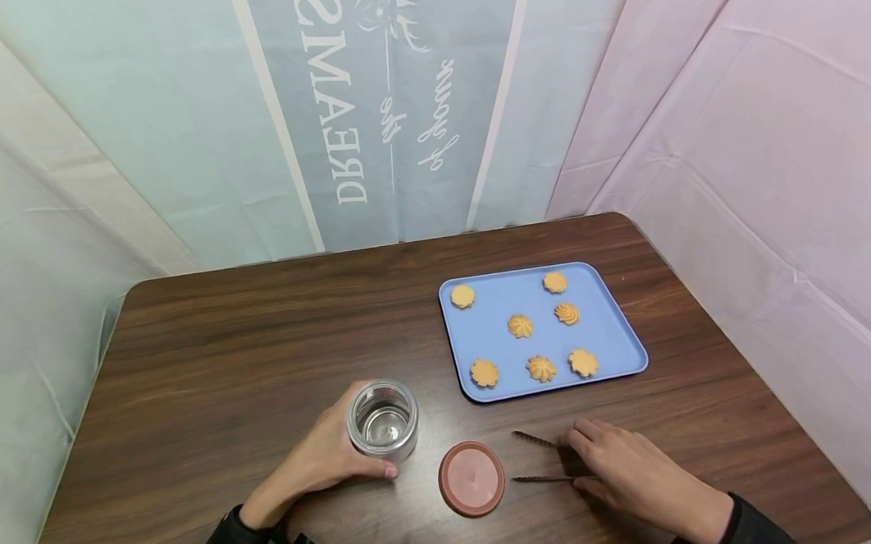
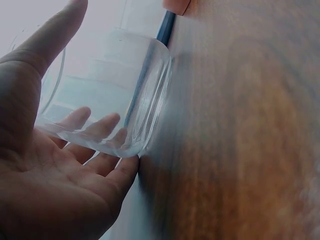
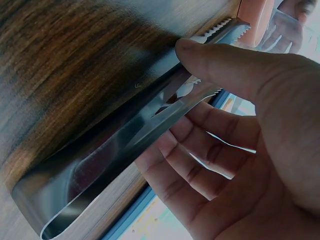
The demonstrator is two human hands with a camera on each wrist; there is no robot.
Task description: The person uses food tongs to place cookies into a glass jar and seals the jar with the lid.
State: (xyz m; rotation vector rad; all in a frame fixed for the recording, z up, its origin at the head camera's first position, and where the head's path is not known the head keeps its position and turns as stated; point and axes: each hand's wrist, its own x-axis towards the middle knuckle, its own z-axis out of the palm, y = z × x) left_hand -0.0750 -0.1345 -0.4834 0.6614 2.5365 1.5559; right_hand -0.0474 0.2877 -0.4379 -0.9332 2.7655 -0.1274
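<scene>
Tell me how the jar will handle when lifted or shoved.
The jar is probably stiff: its clear side shows no bend where the left hand grips it. Its smooth, glossy surface may make it slippery. It looks empty, so it is likely lighter than it would be filled.

The lid (image 1: pixel 472 479) is lying on the table (image 1: pixel 262 355), before the front left corner of the tray (image 1: pixel 502 352). Left of it, the left hand (image 1: pixel 334 450) is holding the jar (image 1: pixel 383 423); right of it, the right hand (image 1: pixel 634 467) is holding the tongs (image 3: pixel 135 132). Seven cookies (image 1: pixel 520 326) are resting on the tray, three along its front. Cloth (image 1: pixel 394 184) is hanging behind the table.
</scene>
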